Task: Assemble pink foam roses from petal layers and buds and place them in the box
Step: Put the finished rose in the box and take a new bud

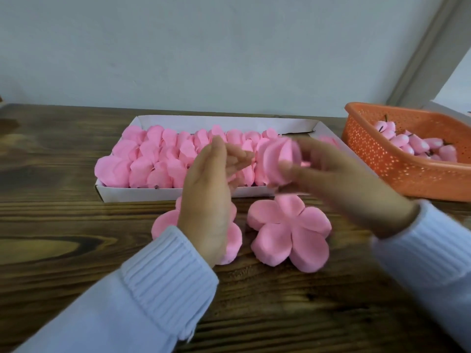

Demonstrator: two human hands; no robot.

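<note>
My right hand (339, 182) grips a pink foam rose (277, 161) above the front right part of the white box (163, 193), blurred by motion. My left hand (211, 192) hovers just left of it with straight fingers, holding nothing. The box holds several assembled pink roses (158, 156) in rows. Two stacks of flat five-petal layers lie on the table in front of the box: one (290, 233) in plain view, the other (165, 222) partly hidden under my left hand and wrist.
An orange perforated basket (382, 159) at the right holds several pink buds (418, 145). The dark wooden table (63, 225) runs back to a pale wall. A grey frame edge rises at the top right.
</note>
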